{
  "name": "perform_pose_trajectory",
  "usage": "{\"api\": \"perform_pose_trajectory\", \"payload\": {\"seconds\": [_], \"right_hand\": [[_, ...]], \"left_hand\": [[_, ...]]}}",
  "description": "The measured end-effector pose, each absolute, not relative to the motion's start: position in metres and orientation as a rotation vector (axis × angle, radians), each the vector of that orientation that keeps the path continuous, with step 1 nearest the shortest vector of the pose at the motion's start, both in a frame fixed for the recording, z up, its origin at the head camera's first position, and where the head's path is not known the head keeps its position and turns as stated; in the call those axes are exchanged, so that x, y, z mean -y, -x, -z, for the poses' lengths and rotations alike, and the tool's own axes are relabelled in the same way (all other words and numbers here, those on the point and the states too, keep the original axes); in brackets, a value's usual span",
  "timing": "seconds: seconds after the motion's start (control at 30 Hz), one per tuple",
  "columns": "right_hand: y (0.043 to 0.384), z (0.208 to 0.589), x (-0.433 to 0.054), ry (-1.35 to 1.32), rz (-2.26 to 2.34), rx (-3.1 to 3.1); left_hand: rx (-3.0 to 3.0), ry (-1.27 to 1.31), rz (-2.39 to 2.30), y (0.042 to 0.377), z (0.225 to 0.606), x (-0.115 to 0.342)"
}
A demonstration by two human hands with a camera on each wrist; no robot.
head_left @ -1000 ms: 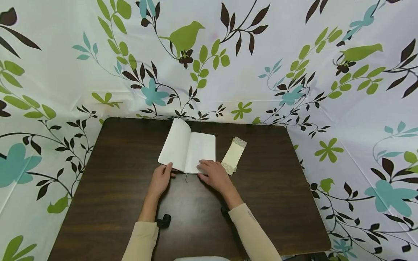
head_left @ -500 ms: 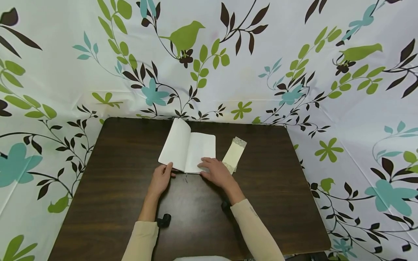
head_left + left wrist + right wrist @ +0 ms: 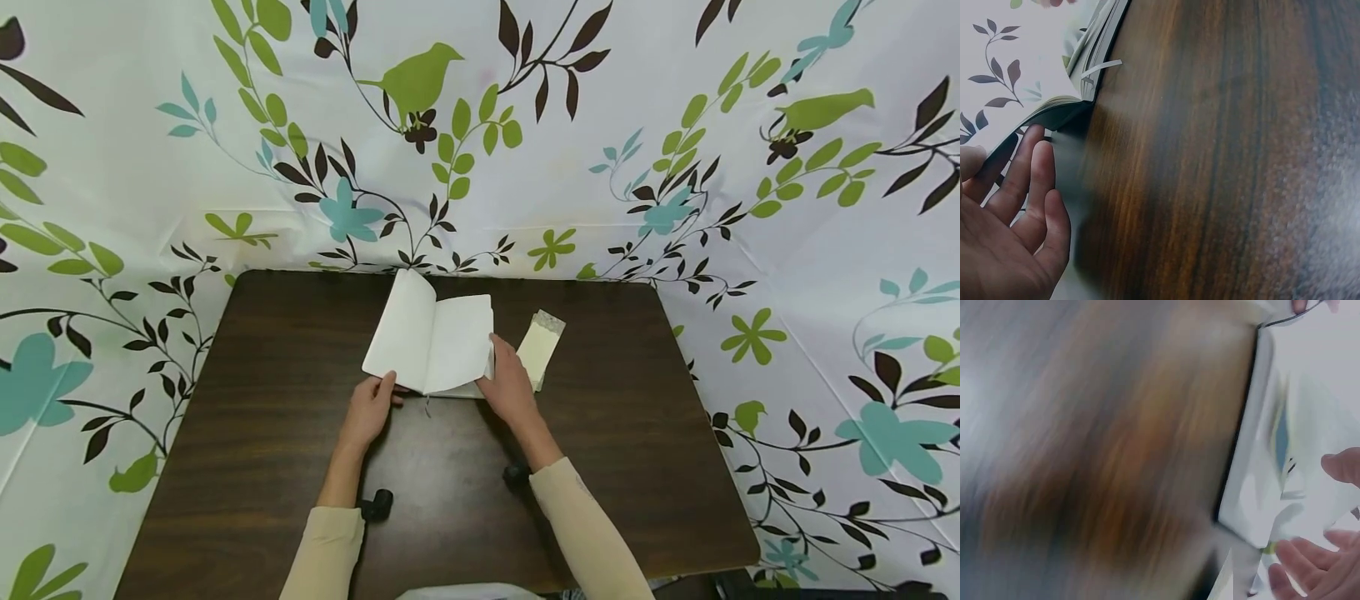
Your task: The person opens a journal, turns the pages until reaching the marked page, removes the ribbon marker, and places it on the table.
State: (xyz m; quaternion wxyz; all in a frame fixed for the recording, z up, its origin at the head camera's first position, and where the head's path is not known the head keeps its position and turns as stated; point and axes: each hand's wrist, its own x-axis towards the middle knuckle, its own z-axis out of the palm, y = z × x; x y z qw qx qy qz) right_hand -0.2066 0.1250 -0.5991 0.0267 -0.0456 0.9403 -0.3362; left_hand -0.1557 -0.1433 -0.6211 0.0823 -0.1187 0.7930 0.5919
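Open notebook [image 3: 401, 333], right page [image 3: 462, 340] raised

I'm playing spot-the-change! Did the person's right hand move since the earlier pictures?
Yes. Judged against the table in the head view, the right hand has moved rightward and a bit toward the table's far edge.

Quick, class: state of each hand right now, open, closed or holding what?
Left hand: holding the notebook's left half at its near edge.
Right hand: holding a raised page at its right edge.

Note blurred worktop [image 3: 1116, 437] in right wrist view, notebook [image 3: 459, 332] and strips [image 3: 542, 343] partly hidden by right hand [image 3: 512, 387] in head view.
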Motion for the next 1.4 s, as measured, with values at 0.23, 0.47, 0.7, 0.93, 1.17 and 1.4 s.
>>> {"api": "perform_pose_trajectory", "payload": {"seconds": [0.23,0.47,0.7,0.93,1.17,1.4], "right_hand": [[0.204,0.594,-0.108,0.143,1.348,-2.606],[0.198,0.59,-0.085,0.378,1.305,-2.499],[0.194,0.583,-0.062,0.504,1.235,-2.482],[0.194,0.583,-0.047,0.654,1.154,-2.552],[0.194,0.582,-0.037,0.687,1.078,-2.584],[0.189,0.58,-0.039,0.757,1.03,-2.611]], "left_hand": [[-2.369,0.345,-1.767,0.156,0.619,0.143],[-2.364,0.345,-1.769,0.156,0.618,0.142],[-2.332,0.346,-1.8,0.156,0.618,0.141],[-2.279,0.271,-1.862,0.158,0.62,0.139],[-2.243,0.207,-1.867,0.16,0.607,0.144],[-2.409,0.222,-1.789,0.178,0.595,0.148]]}}
